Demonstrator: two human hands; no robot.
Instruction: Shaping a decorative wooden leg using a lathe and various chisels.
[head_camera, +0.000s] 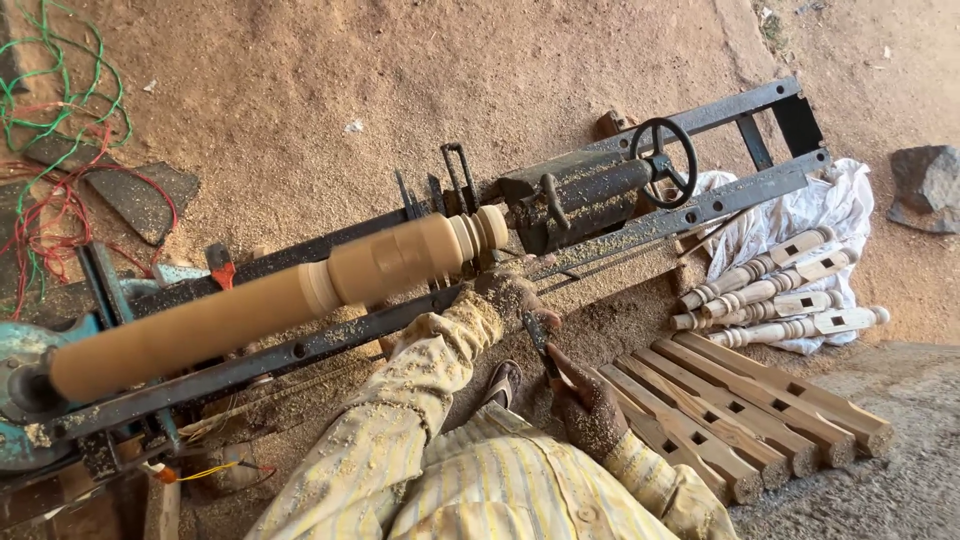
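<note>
Mid-frame, the left hand (508, 292) and right hand (585, 405), both sawdust-caked, clasp a dark chisel (540, 342), its tip hidden near the blurred wooden post (290, 300) on the lathe (620, 190).

Left hand (507, 290) extended forward, fingers curled, sawdust-coated; right hand (585, 400) drawn near torso, closed in a fist grip.

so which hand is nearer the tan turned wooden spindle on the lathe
Left. The left hand sits just below the tan turned wooden spindle; the right hand is farther back, gripping the chisel.
</note>
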